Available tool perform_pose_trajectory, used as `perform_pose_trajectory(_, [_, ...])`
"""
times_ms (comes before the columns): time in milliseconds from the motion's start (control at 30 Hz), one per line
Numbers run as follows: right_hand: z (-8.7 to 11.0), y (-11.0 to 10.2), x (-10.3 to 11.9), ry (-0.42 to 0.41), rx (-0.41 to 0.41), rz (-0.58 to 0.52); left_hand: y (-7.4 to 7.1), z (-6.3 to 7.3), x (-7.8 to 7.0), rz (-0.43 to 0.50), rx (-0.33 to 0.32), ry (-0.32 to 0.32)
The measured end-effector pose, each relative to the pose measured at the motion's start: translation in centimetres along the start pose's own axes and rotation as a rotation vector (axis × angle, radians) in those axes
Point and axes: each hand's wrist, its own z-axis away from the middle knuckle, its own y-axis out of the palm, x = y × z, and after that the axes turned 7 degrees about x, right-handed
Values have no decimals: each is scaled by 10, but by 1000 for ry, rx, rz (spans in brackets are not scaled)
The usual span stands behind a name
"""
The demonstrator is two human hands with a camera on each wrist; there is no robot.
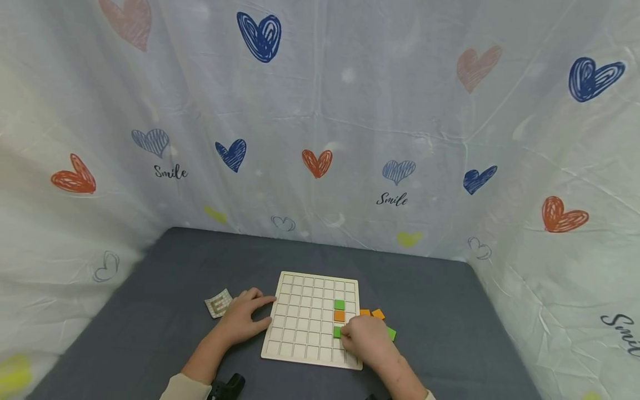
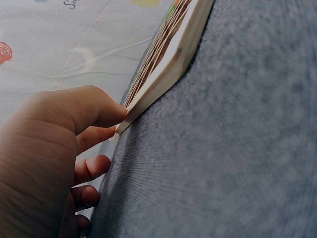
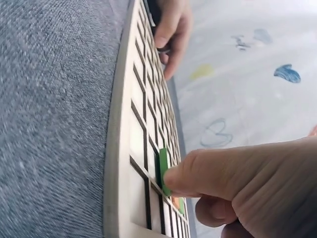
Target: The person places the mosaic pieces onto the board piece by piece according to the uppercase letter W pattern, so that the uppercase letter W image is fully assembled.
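Note:
A pale wooden grid board (image 1: 298, 325) lies on the dark cloth. My left hand (image 1: 241, 319) touches its left edge with thumb and forefinger, the fingers extended and spread; the left wrist view shows these fingertips at the board's edge (image 2: 157, 88). Over the board's right side, my right hand (image 1: 371, 340) pinches a green square tile (image 3: 164, 168) with its thumb, the tile partly raised at a grid cell. The fingers behind it are mostly hidden. Farther up that column sit an orange tile (image 1: 339, 316) and another green tile (image 1: 339, 304).
Right of the board lie loose orange tiles (image 1: 378, 314) and a green tile (image 1: 392, 333), partly covered by my right hand. A small patterned card (image 1: 219, 304) lies beyond my left hand. A white curtain (image 1: 320, 128) printed with hearts surrounds the dark tabletop (image 1: 440, 311).

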Motion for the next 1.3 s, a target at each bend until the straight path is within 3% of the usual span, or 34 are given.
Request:
perform_pose_trajectory(200, [1, 5, 1, 65, -21, -1, 1, 0, -1, 0, 2, 12])
perform_pose_trajectory(400, [2, 7, -1, 140, -12, -114, 3, 0, -1, -2, 4, 15])
perform_pose_trajectory(500, [5, 7, -5, 144, 15, -219, 3, 0, 0, -2, 5, 9])
perform_pose_trajectory(633, [9, 4, -13, 145, 112, -370, 4, 1, 0, -2, 14, 9])
perform_pose_trajectory(733, [12, -1, -20, 149, 160, -426, 3, 1, 0, -3, 15, 14])
perform_pose_trajectory(1033, [30, -23, -42, 216, 149, -389, 1, -1, 1, -6, -1, 24])
perform_pose_trajectory(1300, [51, -28, -53, 298, 220, -379, 1, -1, 1, -5, -22, 40])
